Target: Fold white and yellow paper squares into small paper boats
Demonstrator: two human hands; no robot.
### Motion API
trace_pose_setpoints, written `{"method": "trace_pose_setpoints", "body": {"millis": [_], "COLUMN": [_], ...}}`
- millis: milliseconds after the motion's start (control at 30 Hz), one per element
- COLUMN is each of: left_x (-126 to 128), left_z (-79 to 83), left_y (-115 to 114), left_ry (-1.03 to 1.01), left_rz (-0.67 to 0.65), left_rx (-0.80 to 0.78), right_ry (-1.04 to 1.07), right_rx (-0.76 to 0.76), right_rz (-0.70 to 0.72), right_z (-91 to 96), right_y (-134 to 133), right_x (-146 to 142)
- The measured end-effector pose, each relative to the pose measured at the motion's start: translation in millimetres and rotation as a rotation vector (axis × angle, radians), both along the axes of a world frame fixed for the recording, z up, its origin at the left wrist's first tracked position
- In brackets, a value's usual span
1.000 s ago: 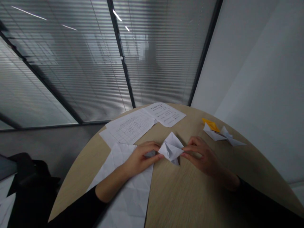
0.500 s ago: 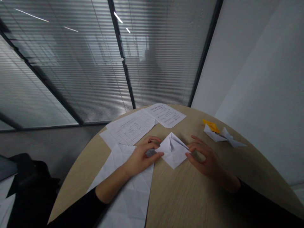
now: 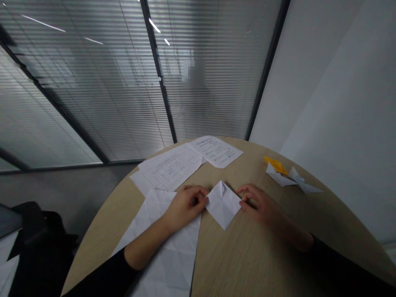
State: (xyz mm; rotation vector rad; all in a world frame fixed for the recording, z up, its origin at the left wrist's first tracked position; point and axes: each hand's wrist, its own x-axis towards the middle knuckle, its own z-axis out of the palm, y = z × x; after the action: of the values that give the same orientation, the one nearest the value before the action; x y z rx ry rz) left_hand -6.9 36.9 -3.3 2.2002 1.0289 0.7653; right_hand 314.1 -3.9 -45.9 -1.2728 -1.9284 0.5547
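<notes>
A folded white paper (image 3: 224, 206), diamond-shaped with a small raised crease near its top corner, lies on the round wooden table (image 3: 235, 264) between my hands. My left hand (image 3: 187, 206) pinches its left corner between thumb and fingers. At the right corner, the thumb and fingers of my right hand (image 3: 258, 203) close on the paper's edge. Under my left forearm is a large creased white sheet (image 3: 173, 255).
Printed sheets (image 3: 176, 167) lie at the table's back left, one more printed page (image 3: 216, 151) beside them. Folded paper boats, white (image 3: 280, 178) and orange (image 3: 276, 165), sit at the back right. Blinds-covered glass (image 3: 210, 74) and a wall (image 3: 340, 103) stand behind the table.
The folded paper has come slightly nearer to me and lies flatter, its raised top flap lowered. Both hands have stayed at its side corners, with the fingers drawn more closely together.
</notes>
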Motion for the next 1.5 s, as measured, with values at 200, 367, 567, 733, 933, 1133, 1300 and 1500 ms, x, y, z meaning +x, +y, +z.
{"method": "trace_pose_setpoints", "body": {"millis": [200,367,567,733,933,1133,1300,1500], "left_x": [1,2,7,11,10,9,7,6], "left_z": [1.0,1.6,3.7,5.1,7.1,2.7,2.1,5.5], "left_y": [-4,-7,-9,-12,-13,-12,-10,-12], "left_ry": [0.268,0.26,0.291,0.323,0.318,0.267,0.179,0.224], "left_rz": [0.084,-0.018,-0.079,-0.072,-0.129,-0.099,-0.056,-0.14], "left_rx": [0.303,0.43,0.395,0.403,0.44,0.426,0.37,0.404], "right_ry": [-0.288,-0.4,-0.379,-0.34,-0.363,-0.463,-0.501,-0.46], "right_rx": [0.236,0.284,0.261,0.238,0.238,0.243,0.239,0.242], "right_rz": [-0.045,0.089,0.153,0.256,0.275,0.327,0.393,0.393], "right_z": [2.0,8.7,17.5,32.4,30.7,26.3,22.4,23.9], "right_y": [-1,-9,-16,-26,-29,-28,-27,-26], "right_x": [-6,-14,-19,-30,-35,-36,-34,-33]}}
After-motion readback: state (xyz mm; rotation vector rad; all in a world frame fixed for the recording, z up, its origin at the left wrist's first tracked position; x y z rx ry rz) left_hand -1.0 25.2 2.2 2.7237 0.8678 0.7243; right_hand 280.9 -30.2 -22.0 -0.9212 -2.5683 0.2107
